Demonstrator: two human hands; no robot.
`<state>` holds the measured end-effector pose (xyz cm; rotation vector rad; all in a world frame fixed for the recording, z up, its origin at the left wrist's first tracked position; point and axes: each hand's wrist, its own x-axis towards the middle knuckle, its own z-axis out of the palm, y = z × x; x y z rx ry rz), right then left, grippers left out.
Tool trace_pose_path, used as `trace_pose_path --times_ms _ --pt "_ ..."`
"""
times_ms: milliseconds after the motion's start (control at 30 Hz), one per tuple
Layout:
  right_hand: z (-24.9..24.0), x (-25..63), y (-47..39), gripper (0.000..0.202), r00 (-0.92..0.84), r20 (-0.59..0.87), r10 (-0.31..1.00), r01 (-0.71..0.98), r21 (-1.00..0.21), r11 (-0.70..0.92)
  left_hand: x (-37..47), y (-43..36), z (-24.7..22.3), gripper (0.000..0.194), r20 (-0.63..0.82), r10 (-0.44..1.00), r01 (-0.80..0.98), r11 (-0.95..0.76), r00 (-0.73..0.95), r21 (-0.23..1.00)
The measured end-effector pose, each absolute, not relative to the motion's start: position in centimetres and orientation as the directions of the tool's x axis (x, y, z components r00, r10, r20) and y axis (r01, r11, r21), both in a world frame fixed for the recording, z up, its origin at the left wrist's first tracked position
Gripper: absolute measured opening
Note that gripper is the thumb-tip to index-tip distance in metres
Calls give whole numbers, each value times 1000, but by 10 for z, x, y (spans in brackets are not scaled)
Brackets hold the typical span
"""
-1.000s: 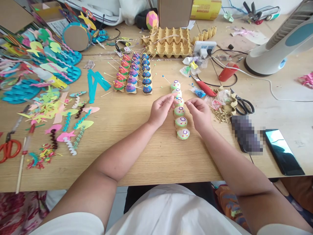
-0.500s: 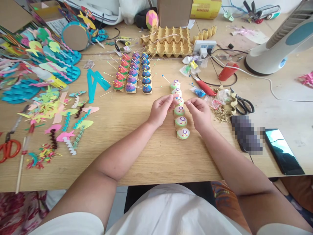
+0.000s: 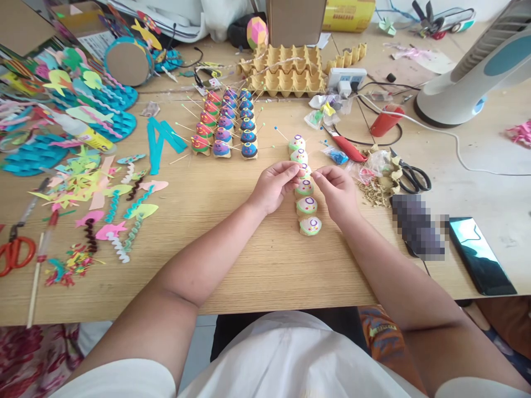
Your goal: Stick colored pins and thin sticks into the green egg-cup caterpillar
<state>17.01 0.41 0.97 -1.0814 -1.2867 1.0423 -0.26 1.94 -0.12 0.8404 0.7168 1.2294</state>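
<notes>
My left hand (image 3: pixel 276 187) is closed in a pinch above a row of white-painted egg-carton cups (image 3: pixel 307 206), with thumb and forefinger pressed together. Facing it from the right, my right hand (image 3: pixel 338 190) also pinches, its fingertips a short gap from the left ones. Something thin and pale is at the fingertips, too small to make out. The cups carry purple rings, coloured dots and green edges. A thin stick with a blue ball tip (image 3: pixel 276 129) stands out from the far cup. My fingers partly hide the middle cups.
Left of the hands stand three rows of painted cups (image 3: pixel 223 134) with ball-tipped sticks. Egg trays (image 3: pixel 286 72) lie behind. On the right are black-handled scissors (image 3: pixel 416 178), a red-handled tool (image 3: pixel 350 148), a phone (image 3: pixel 481 257) and a fan (image 3: pixel 460 72). Paper fish cutouts (image 3: pixel 111 229) cover the left.
My left fingers have shifted slightly at the pinch, and the right fingertips are a touch lower. Both hands stay over the white cups, which have hardly moved.
</notes>
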Motion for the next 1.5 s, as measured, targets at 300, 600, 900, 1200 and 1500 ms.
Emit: trace_pose_path --times_ms 300,600,900,1200,1500 --pt "10 170 4 47 49 220 974 80 -973 216 -1 16 -2 45 108 994 -331 -91 30 939" --pt "11 170 3 49 39 220 975 81 -973 216 -1 14 -4 44 167 986 -261 -165 -18 951" --pt "11 169 3 50 30 188 982 79 -979 185 0 16 -3 41 117 993 -269 -110 9 957" --pt "18 170 1 46 15 147 989 41 -988 147 -3 15 -5 48 170 985 -269 -156 31 951" --pt "18 169 0 46 8 136 991 20 -990 136 -3 18 -8 40 285 959 -242 -276 0 930"
